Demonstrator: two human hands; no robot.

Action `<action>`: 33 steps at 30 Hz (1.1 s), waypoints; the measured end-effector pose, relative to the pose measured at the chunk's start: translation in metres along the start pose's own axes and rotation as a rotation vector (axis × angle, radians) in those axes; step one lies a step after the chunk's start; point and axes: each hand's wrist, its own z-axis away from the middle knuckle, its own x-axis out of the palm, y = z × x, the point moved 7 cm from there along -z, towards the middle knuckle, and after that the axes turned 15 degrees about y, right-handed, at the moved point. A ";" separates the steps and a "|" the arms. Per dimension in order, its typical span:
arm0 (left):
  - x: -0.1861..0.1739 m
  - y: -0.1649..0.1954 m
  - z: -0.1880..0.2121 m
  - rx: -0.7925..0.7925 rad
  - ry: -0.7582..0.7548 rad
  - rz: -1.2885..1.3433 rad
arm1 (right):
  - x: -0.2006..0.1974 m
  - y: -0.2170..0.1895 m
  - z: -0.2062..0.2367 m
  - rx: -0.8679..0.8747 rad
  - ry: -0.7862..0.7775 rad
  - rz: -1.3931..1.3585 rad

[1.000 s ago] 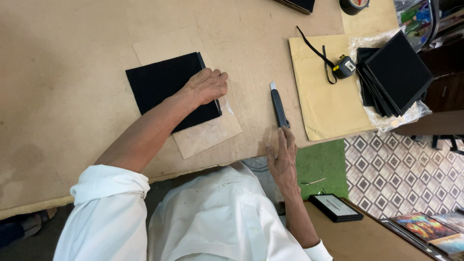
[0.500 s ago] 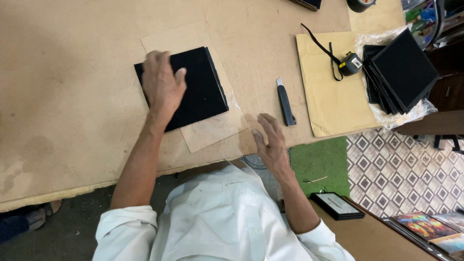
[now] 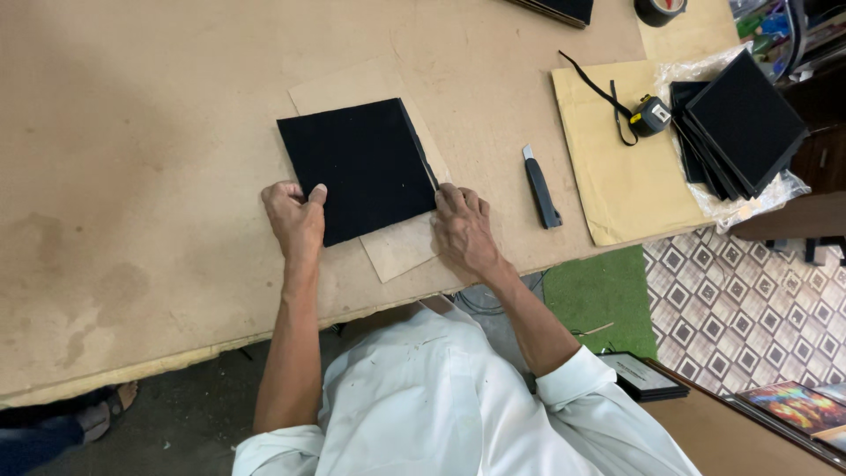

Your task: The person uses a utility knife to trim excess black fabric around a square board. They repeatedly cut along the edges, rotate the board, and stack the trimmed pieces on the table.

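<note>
A black square panel lies flat on a sheet of brown card on the table. The left hand pinches its near-left corner, thumb on top. The right hand rests fingers-down at its near-right corner, seemingly pressing rather than gripping, with a utility knife just beside it.

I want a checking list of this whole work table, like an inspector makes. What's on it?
Surface: tan board table, stained in places.
Job's things: black square panel lying on a cardboard sheet.
Clutter: utility knife; tape measure on a yellow sheet; stack of black squares on clear plastic; tape roll at the top edge.
Hands: left hand at the panel's near-left corner; right hand at its near-right corner.
Cables: the tape measure's black strap; thin wires under the table edge.
Surroundings: green mat, patterned floor tiles, a framed picture below.
</note>
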 end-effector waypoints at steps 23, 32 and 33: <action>-0.123 0.083 -0.042 -0.187 0.018 0.985 | -0.042 -0.078 0.004 -0.092 -0.503 -0.886; 0.004 0.154 0.028 -0.241 -0.179 0.944 | -0.126 0.119 -0.029 0.782 0.356 -1.385; 0.023 0.168 0.038 -0.218 -0.252 0.965 | -0.127 0.138 -0.024 0.910 0.379 -1.517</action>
